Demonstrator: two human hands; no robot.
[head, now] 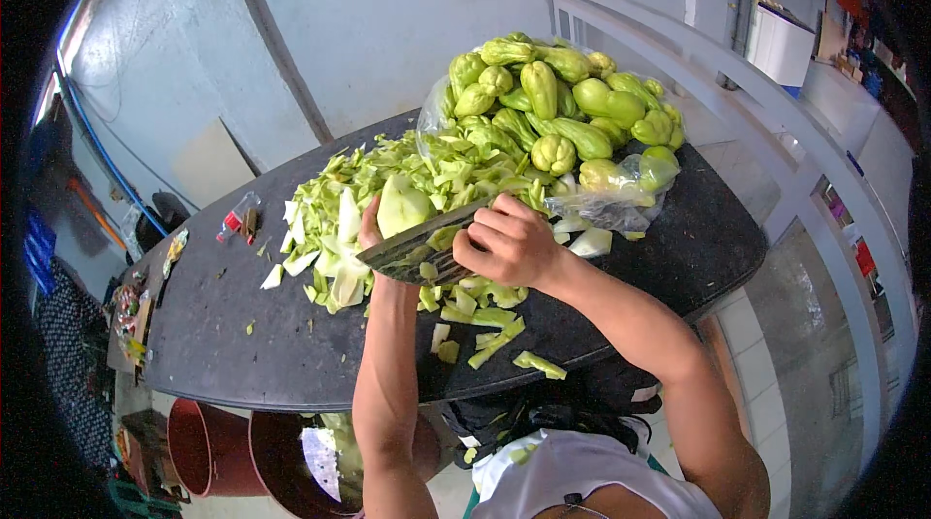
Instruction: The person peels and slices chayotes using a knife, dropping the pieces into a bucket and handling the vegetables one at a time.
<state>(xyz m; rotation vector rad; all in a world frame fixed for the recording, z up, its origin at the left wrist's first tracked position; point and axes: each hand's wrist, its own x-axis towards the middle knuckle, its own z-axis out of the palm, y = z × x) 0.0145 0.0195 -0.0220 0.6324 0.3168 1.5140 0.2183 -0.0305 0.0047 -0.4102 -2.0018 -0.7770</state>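
My left hand (369, 222) holds a mostly peeled pale green chayote (404, 205) upright above the table, its fingers partly hidden behind the fruit and the blade. A broad knife (407, 253) is gripped in my right hand (509, 242), fingers curled around the handle end. The blade slants across in front of the chayote's lower part, and bits of green peel stick to its dark face. Under and behind both hands spreads a heap of green peel strips (349, 177). Further back, a large pile of whole chayotes (553, 97) rests in a clear plastic bag (434, 111).
Everything stands on a dark, round-cornered table (240, 330). A clear bottle with a red cap (231, 222) lies at the left. Brownish-red bins (211, 446) sit below the front edge. A grey metal railing (698, 68) runs along the right, a pale wall (378, 17) behind.
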